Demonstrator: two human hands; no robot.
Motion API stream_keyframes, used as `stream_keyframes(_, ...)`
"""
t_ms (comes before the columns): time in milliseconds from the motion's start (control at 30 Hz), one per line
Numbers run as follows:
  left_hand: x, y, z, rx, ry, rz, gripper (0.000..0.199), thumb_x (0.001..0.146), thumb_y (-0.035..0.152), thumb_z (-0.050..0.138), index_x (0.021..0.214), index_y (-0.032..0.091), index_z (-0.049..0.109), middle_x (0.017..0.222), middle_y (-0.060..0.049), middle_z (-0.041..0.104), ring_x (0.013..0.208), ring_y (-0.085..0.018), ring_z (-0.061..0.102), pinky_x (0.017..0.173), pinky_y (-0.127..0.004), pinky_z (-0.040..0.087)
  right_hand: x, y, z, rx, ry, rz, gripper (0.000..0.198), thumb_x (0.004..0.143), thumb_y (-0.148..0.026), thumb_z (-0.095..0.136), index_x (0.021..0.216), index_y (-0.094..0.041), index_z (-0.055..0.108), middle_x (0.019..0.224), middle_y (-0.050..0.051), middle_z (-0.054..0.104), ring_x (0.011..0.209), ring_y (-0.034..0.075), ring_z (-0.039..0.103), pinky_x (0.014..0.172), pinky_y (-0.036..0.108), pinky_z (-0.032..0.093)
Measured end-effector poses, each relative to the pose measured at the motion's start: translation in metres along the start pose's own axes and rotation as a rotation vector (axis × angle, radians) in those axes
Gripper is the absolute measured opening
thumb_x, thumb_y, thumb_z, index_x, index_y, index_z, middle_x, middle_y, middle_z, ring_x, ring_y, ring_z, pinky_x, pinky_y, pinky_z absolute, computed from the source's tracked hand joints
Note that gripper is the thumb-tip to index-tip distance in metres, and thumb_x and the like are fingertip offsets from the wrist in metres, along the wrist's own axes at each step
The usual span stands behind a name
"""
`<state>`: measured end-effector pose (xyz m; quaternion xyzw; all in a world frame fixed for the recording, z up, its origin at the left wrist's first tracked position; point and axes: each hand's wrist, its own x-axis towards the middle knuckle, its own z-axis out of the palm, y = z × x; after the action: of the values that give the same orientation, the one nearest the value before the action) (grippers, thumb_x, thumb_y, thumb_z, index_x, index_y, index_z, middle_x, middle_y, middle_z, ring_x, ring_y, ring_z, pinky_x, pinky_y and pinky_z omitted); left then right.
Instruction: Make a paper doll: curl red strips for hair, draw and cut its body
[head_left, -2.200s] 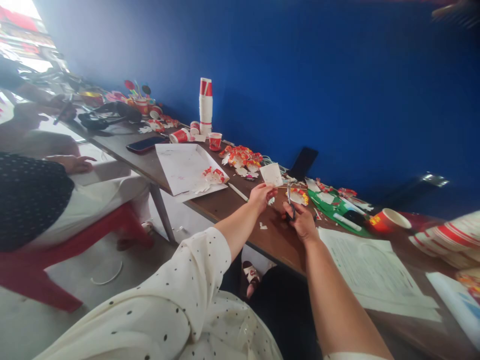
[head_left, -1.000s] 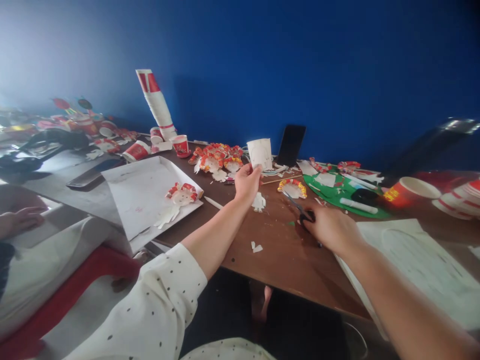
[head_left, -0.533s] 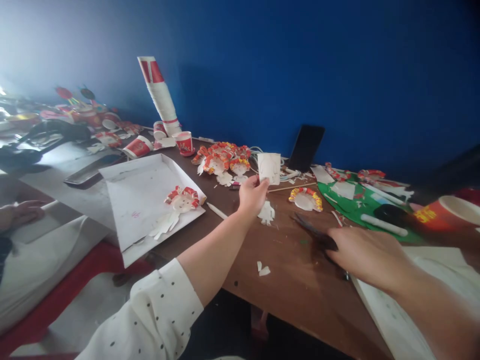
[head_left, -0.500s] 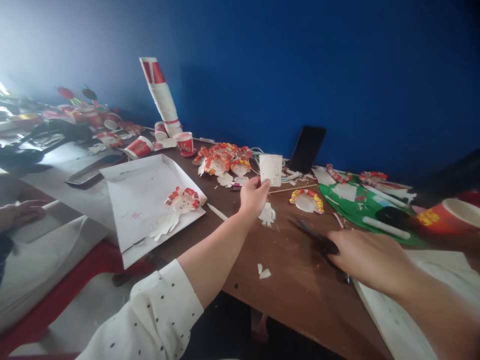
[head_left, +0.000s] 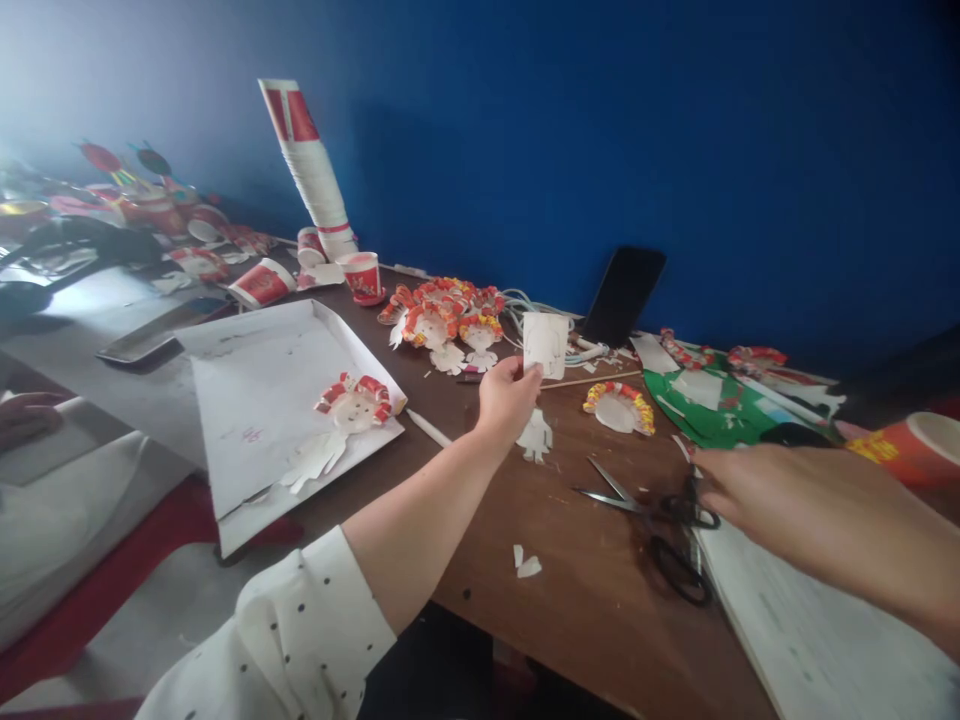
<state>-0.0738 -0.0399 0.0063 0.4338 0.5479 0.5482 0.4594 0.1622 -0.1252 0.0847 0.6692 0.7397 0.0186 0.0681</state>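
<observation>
My left hand (head_left: 510, 405) is pinched shut on a small white paper piece (head_left: 545, 345) with faint drawn lines, held upright above the table. My right hand (head_left: 757, 500) is at the black handles of a pair of scissors (head_left: 637, 507). Its fingers are curled at the upper handle, partly hidden from me. The scissor blades are spread and point left, low over the tabletop. Below my left hand lies a white paper cut-out figure (head_left: 535, 436). A round paper piece with a red and yellow wrapped rim (head_left: 619, 408) lies to its right.
A white box lid (head_left: 277, 400) holds a red-rimmed paper face. Behind are a pile of wrapped-rim faces (head_left: 442, 320), red cups (head_left: 363, 277), a tall cup stack (head_left: 311, 170) and a leaning phone (head_left: 624, 295). Right: a green sheet (head_left: 690, 415), an orange cup (head_left: 915, 445), a notebook (head_left: 817, 620). Another person's hand (head_left: 30, 418) is at left.
My right hand has shifted right, and more of the scissors shows, lower and with the blades spread. My left hand still holds the paper piece. The view has shifted slightly.
</observation>
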Motion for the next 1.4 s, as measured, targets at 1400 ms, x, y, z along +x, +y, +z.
stream_keyframes(1400,-0.029,0.000,0.011,-0.049,-0.612,-0.155,0.018,0.083,0.031,0.062,0.085,0.015,0.067,0.065,0.000,0.063,0.047,-0.009,0.055,0.046,-0.020,0.042,0.043,-0.051,0.052,1.401,0.426,0.201,0.038,0.066,-0.056,0.072,0.073,-0.019,0.068,0.059,-0.001,0.062,0.057,0.015,0.054,0.057,0.027,0.041)
